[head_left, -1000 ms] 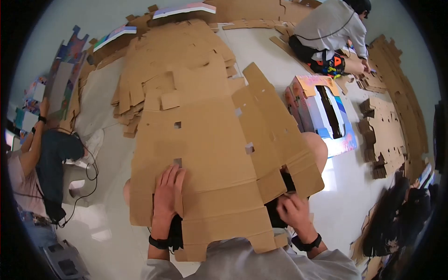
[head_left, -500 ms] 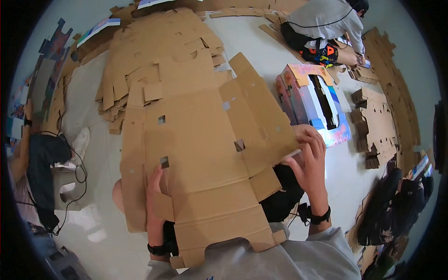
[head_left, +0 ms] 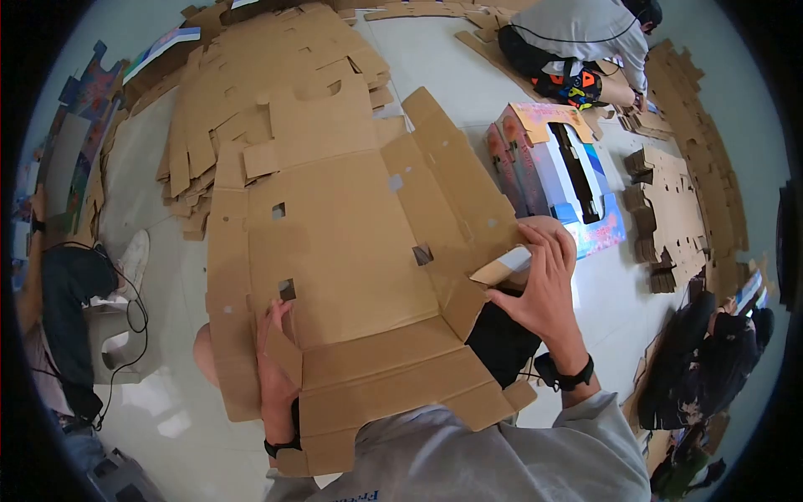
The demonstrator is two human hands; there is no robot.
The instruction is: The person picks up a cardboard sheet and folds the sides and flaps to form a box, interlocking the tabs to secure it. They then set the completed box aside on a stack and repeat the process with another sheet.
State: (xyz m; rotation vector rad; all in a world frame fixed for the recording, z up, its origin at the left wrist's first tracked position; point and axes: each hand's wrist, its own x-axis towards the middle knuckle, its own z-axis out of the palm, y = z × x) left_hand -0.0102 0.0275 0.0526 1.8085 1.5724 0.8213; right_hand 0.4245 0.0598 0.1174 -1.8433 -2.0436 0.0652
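A large flat brown cardboard sheet (head_left: 343, 251) with creases, flaps and small square holes lies across my lap. My left hand (head_left: 274, 335) is at its left side, fingers by a small side flap near the lower square hole; part of the hand is hidden by the cardboard. At the right edge my right hand (head_left: 544, 272) grips the cardboard, thumb apart below and fingers over the edge, beside a folded-up corner flap (head_left: 504, 264) with a pale face. The front panel (head_left: 401, 381) is bent up toward my body.
Beyond the sheet is a stack of cardboard (head_left: 293, 75). Printed boxes (head_left: 556, 180) stand at the right, with cut cardboard pieces (head_left: 669, 217) further right. A person (head_left: 577, 42) crouches at the upper right; another person (head_left: 71, 293) sits at the left.
The front panel and the small flaps beside it have tilted upward. A corner flap by my right hand has folded up. The view has shifted slightly.
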